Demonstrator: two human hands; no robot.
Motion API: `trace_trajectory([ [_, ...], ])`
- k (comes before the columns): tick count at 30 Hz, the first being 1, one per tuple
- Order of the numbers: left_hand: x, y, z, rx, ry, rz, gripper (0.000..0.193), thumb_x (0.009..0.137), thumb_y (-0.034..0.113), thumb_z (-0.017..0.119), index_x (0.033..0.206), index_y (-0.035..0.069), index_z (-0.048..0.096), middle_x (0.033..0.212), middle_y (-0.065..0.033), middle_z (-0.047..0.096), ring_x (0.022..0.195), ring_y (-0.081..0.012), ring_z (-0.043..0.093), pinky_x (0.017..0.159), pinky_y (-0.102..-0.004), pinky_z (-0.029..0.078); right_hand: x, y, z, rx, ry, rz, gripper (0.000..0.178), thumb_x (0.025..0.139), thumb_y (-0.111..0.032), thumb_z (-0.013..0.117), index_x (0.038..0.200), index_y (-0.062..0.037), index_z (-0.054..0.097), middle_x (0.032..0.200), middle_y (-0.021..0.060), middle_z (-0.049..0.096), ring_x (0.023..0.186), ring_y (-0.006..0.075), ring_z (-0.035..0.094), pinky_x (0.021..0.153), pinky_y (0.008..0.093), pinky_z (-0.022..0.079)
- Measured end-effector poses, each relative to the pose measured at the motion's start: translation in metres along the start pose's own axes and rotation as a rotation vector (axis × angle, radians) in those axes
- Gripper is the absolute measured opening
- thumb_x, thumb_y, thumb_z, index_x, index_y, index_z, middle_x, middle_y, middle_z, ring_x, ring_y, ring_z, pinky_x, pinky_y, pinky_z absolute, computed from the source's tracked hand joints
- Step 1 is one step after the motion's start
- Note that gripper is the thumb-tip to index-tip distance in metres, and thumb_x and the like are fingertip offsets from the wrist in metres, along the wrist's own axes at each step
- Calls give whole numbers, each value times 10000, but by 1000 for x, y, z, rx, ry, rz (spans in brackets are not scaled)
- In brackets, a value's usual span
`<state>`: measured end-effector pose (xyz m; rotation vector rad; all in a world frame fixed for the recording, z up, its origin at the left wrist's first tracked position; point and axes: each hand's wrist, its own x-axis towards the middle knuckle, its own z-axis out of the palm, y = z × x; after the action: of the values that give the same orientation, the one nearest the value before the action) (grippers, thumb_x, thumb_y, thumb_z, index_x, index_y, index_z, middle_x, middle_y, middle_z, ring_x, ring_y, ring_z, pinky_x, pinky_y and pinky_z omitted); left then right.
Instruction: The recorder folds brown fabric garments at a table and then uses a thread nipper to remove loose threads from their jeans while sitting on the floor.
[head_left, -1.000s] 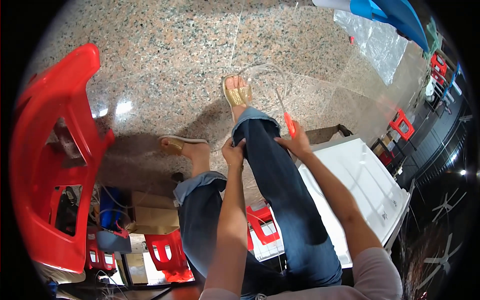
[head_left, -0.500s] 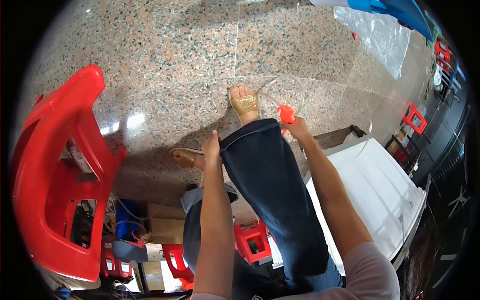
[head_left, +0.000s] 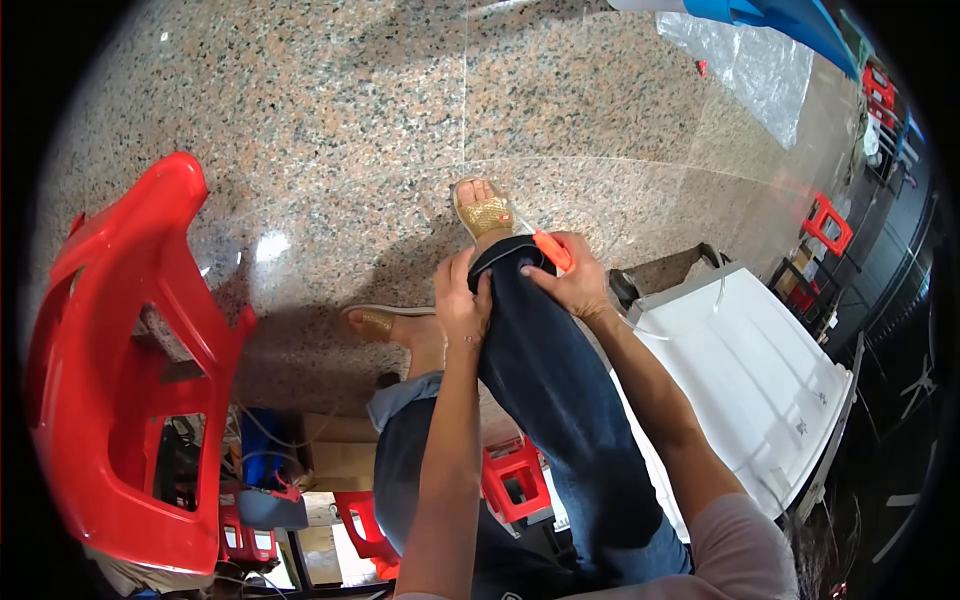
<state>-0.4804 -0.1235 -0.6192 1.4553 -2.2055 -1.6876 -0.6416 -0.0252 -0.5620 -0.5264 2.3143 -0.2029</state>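
Note:
Both of my hands are at the cuff (head_left: 505, 258) of a dark blue trouser leg (head_left: 545, 365) on my outstretched leg. My left hand (head_left: 463, 300) grips the cuff's left side, its thumb on the cloth. My right hand (head_left: 582, 283) is closed around an orange-red handled piece (head_left: 553, 250) while its thumb presses on the cuff. A thin pale end of that piece points towards the foot; its exact kind is unclear. Beyond the cuff a gold sandal (head_left: 484, 212) is on one foot. The other gold sandal (head_left: 375, 324) lies to the left, under a rolled-up leg.
A red plastic chair (head_left: 125, 400) stands at the left. White panels (head_left: 745, 365) lie right of my leg. Clear plastic sheeting (head_left: 750, 75) rests on the speckled stone floor (head_left: 300, 110) at the far right. Red stools (head_left: 518, 480) and a cardboard box (head_left: 340, 455) are below.
My right hand has moved left onto the cuff with the orange-red piece, which now tilts towards the foot. My left hand has shifted right, and the cuff is turned up more.

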Motion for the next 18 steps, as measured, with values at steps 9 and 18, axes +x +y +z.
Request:
trace_trajectory([
  [9,-2,9,-7,80,31,44,163,743,20,644,882,104,658,891,-104,582,832,-335,601,728,-427,489,18,-32,-138,-558,-291,-200,492,828,-537,655,919,-58,582,629,170,623,595,380,636,535,474,490],
  [18,-54,25,-1,-335,-170,-75,188,829,92,634,1015,77,653,1101,-146,622,1045,-332,603,902,-369,473,0,-95,-219,-713,-808,-314,440,829,-494,626,968,-77,619,806,179,659,845,335,657,748,475,499],
])
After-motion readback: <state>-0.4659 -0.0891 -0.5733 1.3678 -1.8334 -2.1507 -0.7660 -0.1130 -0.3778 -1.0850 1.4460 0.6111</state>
